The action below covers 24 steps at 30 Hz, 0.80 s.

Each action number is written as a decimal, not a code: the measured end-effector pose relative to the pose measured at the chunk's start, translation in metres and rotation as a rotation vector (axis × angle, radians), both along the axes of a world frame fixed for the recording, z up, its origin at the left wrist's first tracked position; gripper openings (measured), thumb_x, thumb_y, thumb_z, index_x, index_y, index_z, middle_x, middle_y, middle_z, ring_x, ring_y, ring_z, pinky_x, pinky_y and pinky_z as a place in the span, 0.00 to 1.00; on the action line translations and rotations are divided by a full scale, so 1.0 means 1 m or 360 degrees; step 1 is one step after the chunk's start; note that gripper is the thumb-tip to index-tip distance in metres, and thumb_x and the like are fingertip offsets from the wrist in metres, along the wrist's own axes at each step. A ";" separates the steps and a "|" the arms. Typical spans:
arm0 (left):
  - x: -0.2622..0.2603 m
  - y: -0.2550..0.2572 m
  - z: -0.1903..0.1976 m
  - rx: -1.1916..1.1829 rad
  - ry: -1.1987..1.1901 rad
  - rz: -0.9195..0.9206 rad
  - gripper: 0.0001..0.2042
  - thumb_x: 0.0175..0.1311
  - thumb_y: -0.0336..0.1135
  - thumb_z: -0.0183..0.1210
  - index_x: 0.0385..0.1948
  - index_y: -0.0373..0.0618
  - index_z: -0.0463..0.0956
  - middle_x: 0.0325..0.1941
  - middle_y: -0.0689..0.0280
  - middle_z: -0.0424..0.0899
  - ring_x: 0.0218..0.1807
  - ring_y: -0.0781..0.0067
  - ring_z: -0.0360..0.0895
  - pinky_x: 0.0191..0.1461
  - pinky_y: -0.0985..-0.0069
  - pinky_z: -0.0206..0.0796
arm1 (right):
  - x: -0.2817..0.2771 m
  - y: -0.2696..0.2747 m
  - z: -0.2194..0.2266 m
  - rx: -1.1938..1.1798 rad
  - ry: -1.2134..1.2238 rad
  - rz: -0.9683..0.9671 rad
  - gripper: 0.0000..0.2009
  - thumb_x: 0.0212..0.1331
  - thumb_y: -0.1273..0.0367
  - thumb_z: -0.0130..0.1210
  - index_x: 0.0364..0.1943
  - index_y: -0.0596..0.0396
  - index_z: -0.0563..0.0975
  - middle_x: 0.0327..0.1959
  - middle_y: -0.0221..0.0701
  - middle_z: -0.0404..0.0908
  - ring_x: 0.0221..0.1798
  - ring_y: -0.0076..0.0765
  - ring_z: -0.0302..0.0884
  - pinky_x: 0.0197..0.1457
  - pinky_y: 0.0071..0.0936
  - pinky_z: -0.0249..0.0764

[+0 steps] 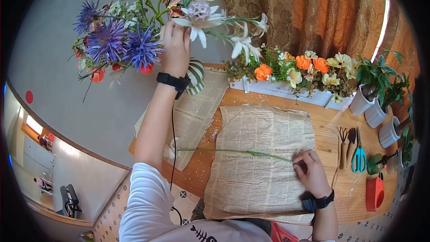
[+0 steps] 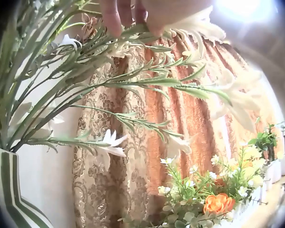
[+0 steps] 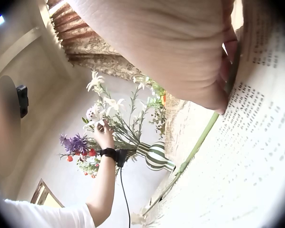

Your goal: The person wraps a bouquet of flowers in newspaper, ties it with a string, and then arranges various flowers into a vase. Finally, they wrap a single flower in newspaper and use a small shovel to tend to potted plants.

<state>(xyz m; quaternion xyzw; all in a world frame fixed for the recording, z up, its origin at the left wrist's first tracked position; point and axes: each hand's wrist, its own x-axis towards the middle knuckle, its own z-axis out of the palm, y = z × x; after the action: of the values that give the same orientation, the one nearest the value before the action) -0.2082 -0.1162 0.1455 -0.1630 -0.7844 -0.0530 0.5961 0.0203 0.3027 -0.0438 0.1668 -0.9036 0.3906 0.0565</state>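
Long thin green stem (image 1: 253,153) is held over brown printed newspaper sheet (image 1: 260,188), one end pinched narrowly by right hand (image 1: 312,175). Green leafy stem (image 2: 133,34) is pinched by left hand (image 1: 175,51), above green-and-white striped vase (image 1: 195,77). White planter of orange and cream flowers (image 1: 286,90) is set beyond the sheet; teal-handled scissors (image 1: 359,159) are laid to its right.

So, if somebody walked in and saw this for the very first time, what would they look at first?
Probably the big spiky purple flowers, high on the left, with the left hand close beside them at a white flower. Next might be the bright orange flowers in the long white box at the back of the table. Then maybe the blue-handled scissors, lying on the table's right side.
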 end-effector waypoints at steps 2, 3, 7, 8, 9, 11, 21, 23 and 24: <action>-0.001 -0.001 0.003 0.0021 -0.0067 -0.0035 0.07 0.72 0.30 0.63 0.45 0.36 0.79 0.48 0.52 0.82 0.53 0.43 0.78 0.56 0.52 0.70 | 0.000 0.000 0.001 -0.0006 0.0016 0.0016 0.11 0.58 0.80 0.67 0.43 0.58 0.80 0.45 0.41 0.80 0.53 0.55 0.80 0.59 0.43 0.77; -0.002 -0.001 0.006 0.0025 -0.0066 -0.0034 0.07 0.72 0.30 0.63 0.45 0.36 0.79 0.48 0.52 0.82 0.53 0.43 0.78 0.56 0.52 0.70 | -0.001 -0.001 0.001 -0.0002 0.0017 0.0018 0.11 0.58 0.80 0.67 0.43 0.58 0.80 0.45 0.41 0.80 0.53 0.55 0.80 0.59 0.43 0.77; 0.000 0.000 0.008 -0.0041 -0.0074 -0.0063 0.12 0.66 0.27 0.65 0.49 0.40 0.79 0.47 0.49 0.83 0.52 0.40 0.80 0.53 0.51 0.72 | 0.004 0.001 -0.003 -0.0025 -0.0042 0.0014 0.11 0.57 0.80 0.67 0.43 0.58 0.79 0.46 0.42 0.80 0.53 0.56 0.80 0.59 0.43 0.77; -0.004 -0.002 0.011 -0.0038 -0.0093 -0.0061 0.11 0.66 0.27 0.64 0.49 0.40 0.79 0.47 0.50 0.83 0.52 0.40 0.80 0.53 0.51 0.72 | 0.000 -0.001 -0.004 -0.0071 -0.0023 -0.0001 0.11 0.57 0.80 0.67 0.43 0.58 0.79 0.46 0.42 0.80 0.53 0.56 0.80 0.59 0.43 0.77; -0.007 -0.003 0.014 -0.0035 -0.0112 -0.0065 0.11 0.67 0.27 0.64 0.49 0.40 0.79 0.48 0.50 0.84 0.53 0.40 0.80 0.54 0.51 0.72 | -0.002 -0.003 -0.003 -0.0081 -0.0012 0.0002 0.11 0.57 0.80 0.67 0.43 0.58 0.79 0.46 0.42 0.80 0.53 0.56 0.80 0.59 0.43 0.77; -0.008 -0.006 0.015 -0.0052 -0.0137 -0.0033 0.11 0.68 0.28 0.64 0.49 0.40 0.79 0.49 0.51 0.84 0.54 0.41 0.80 0.55 0.51 0.72 | 0.000 -0.002 0.000 -0.0012 -0.0007 -0.0003 0.11 0.58 0.80 0.67 0.43 0.58 0.79 0.47 0.43 0.80 0.54 0.57 0.80 0.59 0.43 0.77; 0.002 -0.001 -0.009 0.0029 -0.0142 -0.0282 0.13 0.71 0.28 0.63 0.54 0.38 0.76 0.54 0.50 0.82 0.56 0.41 0.80 0.60 0.55 0.72 | -0.001 -0.002 0.000 -0.0002 -0.0012 0.0002 0.12 0.58 0.80 0.67 0.44 0.57 0.79 0.46 0.42 0.80 0.54 0.56 0.80 0.60 0.42 0.78; 0.012 0.001 -0.019 0.0134 -0.0294 -0.0297 0.17 0.72 0.29 0.62 0.60 0.40 0.74 0.62 0.51 0.80 0.59 0.42 0.80 0.62 0.57 0.73 | -0.001 -0.003 -0.003 -0.0029 0.0028 0.0029 0.11 0.59 0.81 0.67 0.42 0.61 0.78 0.44 0.42 0.78 0.48 0.53 0.81 0.54 0.38 0.79; 0.019 -0.001 -0.024 0.0105 -0.0332 -0.0278 0.25 0.73 0.31 0.63 0.70 0.42 0.69 0.67 0.52 0.77 0.60 0.44 0.81 0.63 0.58 0.75 | -0.001 -0.003 -0.003 -0.0010 0.0034 0.0037 0.11 0.59 0.81 0.67 0.42 0.61 0.78 0.44 0.42 0.78 0.48 0.53 0.81 0.54 0.38 0.79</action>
<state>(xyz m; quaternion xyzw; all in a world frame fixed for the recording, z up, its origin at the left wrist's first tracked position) -0.1893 -0.1176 0.1212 -0.2047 -0.8228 -0.1471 0.5094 0.0190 0.3000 -0.0472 0.1813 -0.8997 0.3921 0.0622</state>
